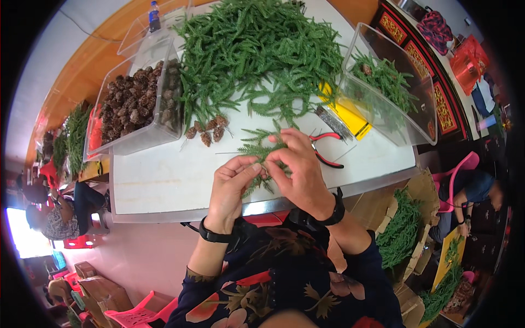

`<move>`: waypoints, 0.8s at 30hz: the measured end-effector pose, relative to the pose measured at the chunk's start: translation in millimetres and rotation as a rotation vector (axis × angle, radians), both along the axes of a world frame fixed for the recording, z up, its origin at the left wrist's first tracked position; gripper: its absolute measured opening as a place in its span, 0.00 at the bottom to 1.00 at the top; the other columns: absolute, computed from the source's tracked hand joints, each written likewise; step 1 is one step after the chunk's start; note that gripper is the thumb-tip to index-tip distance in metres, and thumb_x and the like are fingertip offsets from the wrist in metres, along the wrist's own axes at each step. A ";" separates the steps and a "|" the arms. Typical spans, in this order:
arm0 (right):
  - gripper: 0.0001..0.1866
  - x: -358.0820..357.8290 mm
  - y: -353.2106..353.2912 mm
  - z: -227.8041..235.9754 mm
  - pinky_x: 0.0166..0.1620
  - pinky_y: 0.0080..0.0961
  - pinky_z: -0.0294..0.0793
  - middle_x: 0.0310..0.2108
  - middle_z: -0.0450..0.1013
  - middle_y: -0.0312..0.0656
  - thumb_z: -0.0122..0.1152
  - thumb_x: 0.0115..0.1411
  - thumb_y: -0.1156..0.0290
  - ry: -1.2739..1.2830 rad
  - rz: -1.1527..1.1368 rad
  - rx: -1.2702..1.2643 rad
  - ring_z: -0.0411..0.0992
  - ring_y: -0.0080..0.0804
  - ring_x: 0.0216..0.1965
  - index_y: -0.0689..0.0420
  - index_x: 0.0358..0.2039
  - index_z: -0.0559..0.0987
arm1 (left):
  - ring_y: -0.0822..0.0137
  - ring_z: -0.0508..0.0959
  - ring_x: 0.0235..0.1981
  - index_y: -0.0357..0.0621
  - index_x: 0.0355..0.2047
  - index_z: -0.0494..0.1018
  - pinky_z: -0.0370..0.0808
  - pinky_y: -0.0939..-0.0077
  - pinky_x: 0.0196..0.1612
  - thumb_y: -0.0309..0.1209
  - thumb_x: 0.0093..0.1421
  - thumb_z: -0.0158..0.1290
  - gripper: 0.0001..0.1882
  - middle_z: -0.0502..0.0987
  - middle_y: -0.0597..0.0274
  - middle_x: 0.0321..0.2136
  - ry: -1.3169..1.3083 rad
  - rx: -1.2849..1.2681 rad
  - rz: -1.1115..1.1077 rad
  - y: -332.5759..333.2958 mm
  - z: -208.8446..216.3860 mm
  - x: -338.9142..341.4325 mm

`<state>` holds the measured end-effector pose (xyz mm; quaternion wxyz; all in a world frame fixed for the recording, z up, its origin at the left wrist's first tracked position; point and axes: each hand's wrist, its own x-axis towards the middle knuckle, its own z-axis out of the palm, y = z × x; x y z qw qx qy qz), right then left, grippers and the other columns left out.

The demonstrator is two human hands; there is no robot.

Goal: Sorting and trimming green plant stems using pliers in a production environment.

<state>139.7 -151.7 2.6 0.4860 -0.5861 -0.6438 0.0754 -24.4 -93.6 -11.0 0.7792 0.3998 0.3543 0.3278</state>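
Near the front edge of the white table, my left hand (234, 183) and my right hand (299, 172) meet with fingertips pinched around a green artificial pine sprig (257, 148). Its needled twigs spread above and below my fingers, which hide the middle of the stem. A thin wire (224, 153) extends left from behind the left hand. Just right of my right hand lies a pair of red-handled pliers (331, 159). Several small pine cones (206, 138), some with wire tails, rest to the left of the sprig.
A big heap of green sprigs (262, 49) covers the back of the table. Left stands a clear bin (143, 143) filled with pine cones; right, another clear bin (383, 117) holds sprigs. A yellow package (353, 117) and dark wires (333, 123) lie beside it. Other people sit at both sides.
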 end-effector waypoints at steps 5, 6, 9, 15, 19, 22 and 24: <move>0.10 -0.4 -16.6 4.8 0.57 0.45 0.64 0.52 0.69 0.48 0.68 0.49 0.75 -0.104 0.025 -0.031 0.62 0.54 0.58 0.58 0.32 0.78 | 0.68 0.79 0.33 0.33 0.41 0.75 0.74 0.77 0.42 0.23 0.61 0.54 0.08 0.79 0.57 0.31 0.007 0.004 0.051 -4.5 6.3 -3.0; 0.11 0.4 -20.4 6.6 0.58 0.46 0.64 0.53 0.68 0.49 0.69 0.49 0.74 -0.136 0.024 -0.056 0.62 0.55 0.58 0.58 0.34 0.78 | 0.68 0.79 0.33 0.33 0.41 0.75 0.74 0.77 0.42 0.23 0.61 0.54 0.08 0.79 0.57 0.31 0.006 0.008 0.059 -3.0 7.0 -4.4; 0.13 3.5 -18.2 5.7 0.58 0.48 0.63 0.55 0.66 0.51 0.69 0.49 0.73 -0.173 0.033 -0.069 0.61 0.57 0.59 0.58 0.36 0.78 | 0.76 0.77 0.30 0.34 0.41 0.75 0.68 0.89 0.32 0.21 0.61 0.55 0.09 0.80 0.59 0.29 -0.053 0.032 0.078 4.0 5.9 -6.2; 0.15 4.3 -18.4 5.2 0.59 0.50 0.61 0.57 0.64 0.52 0.70 0.49 0.72 -0.242 -0.004 0.013 0.60 0.60 0.59 0.58 0.37 0.77 | 0.74 0.77 0.31 0.34 0.41 0.75 0.71 0.85 0.36 0.22 0.61 0.54 0.08 0.80 0.59 0.29 -0.071 0.023 0.069 2.1 6.1 -5.6; 0.15 -1.9 -15.3 2.8 0.58 0.49 0.61 0.56 0.65 0.50 0.69 0.49 0.73 -0.245 -0.031 0.045 0.62 0.56 0.59 0.60 0.38 0.77 | 0.73 0.77 0.31 0.34 0.40 0.75 0.72 0.82 0.38 0.22 0.61 0.55 0.08 0.79 0.61 0.30 -0.045 0.062 0.085 -2.0 7.7 -0.7; 0.15 -2.5 -15.8 0.9 0.56 0.47 0.62 0.55 0.66 0.49 0.69 0.49 0.74 -0.270 0.000 0.040 0.64 0.53 0.58 0.61 0.38 0.76 | 0.79 0.75 0.30 0.34 0.40 0.76 0.68 0.88 0.34 0.21 0.60 0.56 0.08 0.79 0.64 0.30 -0.014 0.129 0.157 -7.5 11.1 3.6; 0.15 -3.7 -15.9 0.7 0.55 0.46 0.62 0.55 0.67 0.49 0.68 0.48 0.74 -0.282 0.016 0.038 0.64 0.51 0.57 0.61 0.38 0.76 | 0.81 0.73 0.30 0.34 0.39 0.76 0.68 0.88 0.33 0.22 0.60 0.57 0.07 0.79 0.66 0.31 0.092 0.299 0.222 -15.8 11.6 6.4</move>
